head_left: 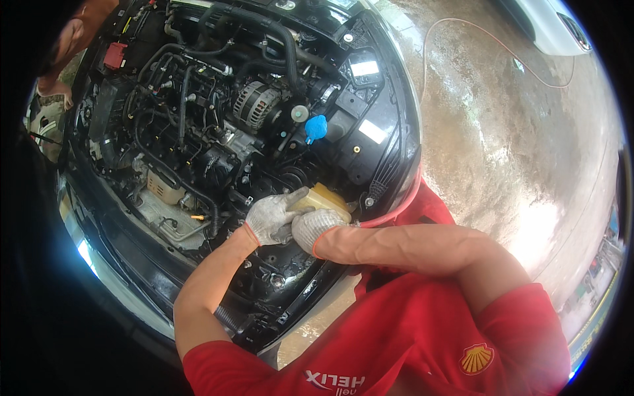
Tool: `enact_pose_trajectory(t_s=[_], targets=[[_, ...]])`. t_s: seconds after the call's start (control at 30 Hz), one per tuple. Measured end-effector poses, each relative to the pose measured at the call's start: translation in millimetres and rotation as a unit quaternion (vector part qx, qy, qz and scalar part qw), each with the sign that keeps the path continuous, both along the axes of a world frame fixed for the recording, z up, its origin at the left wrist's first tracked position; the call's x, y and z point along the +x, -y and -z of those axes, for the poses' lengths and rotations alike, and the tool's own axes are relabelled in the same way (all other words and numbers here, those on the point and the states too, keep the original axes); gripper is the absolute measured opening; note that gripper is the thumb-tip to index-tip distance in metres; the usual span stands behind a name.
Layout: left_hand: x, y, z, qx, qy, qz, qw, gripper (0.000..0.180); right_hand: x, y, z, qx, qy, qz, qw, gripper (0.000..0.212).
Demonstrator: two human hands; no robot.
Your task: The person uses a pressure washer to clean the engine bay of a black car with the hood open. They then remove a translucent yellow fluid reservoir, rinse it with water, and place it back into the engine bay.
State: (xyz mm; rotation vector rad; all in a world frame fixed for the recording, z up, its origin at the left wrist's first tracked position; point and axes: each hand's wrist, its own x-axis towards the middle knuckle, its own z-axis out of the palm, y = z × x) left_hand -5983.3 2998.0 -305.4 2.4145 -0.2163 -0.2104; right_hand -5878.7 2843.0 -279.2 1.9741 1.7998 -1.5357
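A yellowed translucent plastic reservoir [328, 197] lies at the near right corner of a car's engine bay. My left hand [269, 218], in a whitish knit glove with an orange cuff, is at its left end, with fingers against the plastic. From the near side my right hand [316, 230], gloved the same way, is curled against the reservoir, its knuckles up and its fingertips hidden. The two gloves touch. A blue cap [316, 129] sits beyond the reservoir.
The engine bay holds an alternator [256, 105], black hoses [290, 59] and the fender edge [413, 125]. A red hose [403, 206] runs by my right forearm. Another person's hand [58, 91] is at the far left. A white vehicle [551, 33] stands far right.
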Motion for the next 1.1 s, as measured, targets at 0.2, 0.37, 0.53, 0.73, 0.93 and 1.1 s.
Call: enact_pose_trajectory(t_s=[0.2,0.37,0.53,0.73,0.93,1.1], targets=[[-0.7,0.2,1.2,0.008,-0.003,0.000,1.000,0.048,0.0,-0.2,0.5,0.011,0.005,-0.012,1.000,0.034],[-0.5,-0.6,1.6,0.006,0.010,0.004,1.000,0.054,0.5,-0.2,-1.0,0.015,0.012,-0.022,1.000,0.033],[-0.9,-1.1,0.5,0.012,-0.006,0.004,1.000,0.054,-6.1,2.6,3.6,0.027,0.024,-0.012,0.999,0.033],[-2.1,-0.5,1.5,0.007,0.002,-0.002,1.000,0.053,-10.3,4.7,10.8,0.043,0.031,-0.048,0.997,0.033],[-5.0,-0.7,4.5,0.007,-0.008,-0.003,1.000,0.053,0.5,5.1,1.5,0.055,0.019,-0.047,0.997,0.033],[-8.6,-2.3,8.0,-0.010,-0.013,-0.002,1.000,0.054,8.3,3.0,-7.6,0.057,0.018,-0.029,0.998,0.034]])
